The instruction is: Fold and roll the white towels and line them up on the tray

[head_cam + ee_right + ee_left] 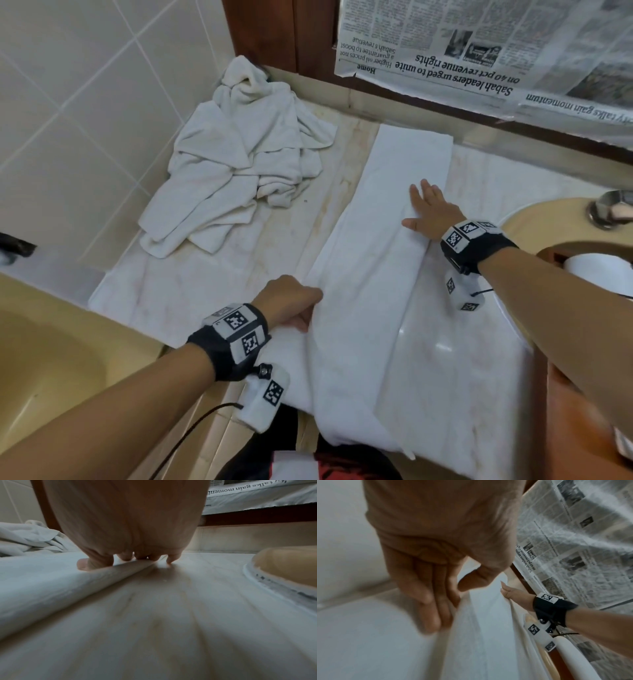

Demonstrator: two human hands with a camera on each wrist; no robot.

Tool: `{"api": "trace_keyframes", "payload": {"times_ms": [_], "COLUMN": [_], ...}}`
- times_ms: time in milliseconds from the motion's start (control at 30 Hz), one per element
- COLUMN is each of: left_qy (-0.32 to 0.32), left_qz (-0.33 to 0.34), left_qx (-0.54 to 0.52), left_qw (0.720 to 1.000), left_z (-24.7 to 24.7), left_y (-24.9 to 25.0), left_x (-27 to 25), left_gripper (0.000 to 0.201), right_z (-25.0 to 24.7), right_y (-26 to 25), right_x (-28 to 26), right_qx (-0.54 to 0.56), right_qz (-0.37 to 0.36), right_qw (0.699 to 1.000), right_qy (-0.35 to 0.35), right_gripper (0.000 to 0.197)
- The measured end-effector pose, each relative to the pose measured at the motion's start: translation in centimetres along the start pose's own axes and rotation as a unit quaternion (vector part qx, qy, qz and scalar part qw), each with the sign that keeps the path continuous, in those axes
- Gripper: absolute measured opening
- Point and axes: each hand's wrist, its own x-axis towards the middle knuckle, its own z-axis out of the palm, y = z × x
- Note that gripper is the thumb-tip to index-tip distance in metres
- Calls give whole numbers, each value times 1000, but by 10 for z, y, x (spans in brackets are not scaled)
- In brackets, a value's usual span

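Marble counter (pixel 212 281) runs between two beige basins, a heap of unfolded towels (pixel 239 161) at upper left. At frame centre a white towel (pixel 376 274) lies as a long folded strip. Left hand (pixel 291 305) has its fingers curled, pinching the strip's left edge; right hand (pixel 431 212) presses flat, fingers straight, on its right edge. Folding looks nearly done; rolling from one end seems next, calling for even pressure. No tray is clearly visible.

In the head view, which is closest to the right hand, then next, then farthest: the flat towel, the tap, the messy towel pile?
1. Flat towel: directly under the right hand.
2. Tap: off to its right, at the sink.
3. Messy towel pile: farthest, left by the tiled wall.
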Motion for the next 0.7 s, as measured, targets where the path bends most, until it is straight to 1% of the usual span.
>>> {"api": "trace_keyframes", "payload": {"times_ms": [67, 133, 167, 233, 300, 367, 433, 533, 600, 633, 700], "left_qy": [44, 72, 78, 87, 115, 144, 149, 140, 138, 140, 149], "left_qz": [41, 82, 102, 139, 166, 166, 142, 106, 92, 85, 84], "left_qx": [39, 84, 92, 87, 67, 42, 61, 119, 145, 154, 168], "left_qw": [997, 991, 987, 983, 977, 975, 977, 977, 975, 974, 971], "left_z": [3, 10, 14, 14, 6, -5, -12, -14, -14, -13, -13], "left_y": [9, 19, 22, 27, 26, 25, 23, 24, 30, 33, 41], "left_x": [13, 23, 27, 31, 35, 40, 45, 50, 51, 52, 55], "left_gripper": [35, 41, 42, 36, 29, 25, 17, 23, 26, 27, 28], "right_z": [1, 2, 2, 2, 3, 2, 2, -1, -4, -6, -9], "right_y": [-3, -3, -3, -2, -4, -7, -10, -16, -25, -33, -54], "right_x": [-1, -3, -4, -7, -8, -9, -9, -7, -6, -4, 1], "right_qx": [-9, -1, 13, 44, 59, 62, 55, 39, 25, 14, -16], "right_qz": [3, 5, 5, 10, 16, 25, 30, 48, 64, 56, -10], "right_qw": [1000, 1000, 1000, 999, 998, 998, 998, 998, 997, 997, 997], "right_qy": [7, 9, 8, 9, 15, 20, 23, 24, 39, 52, 70], "right_gripper": [74, 76, 80, 88, 91, 92, 93, 89, 86, 85, 81]}}
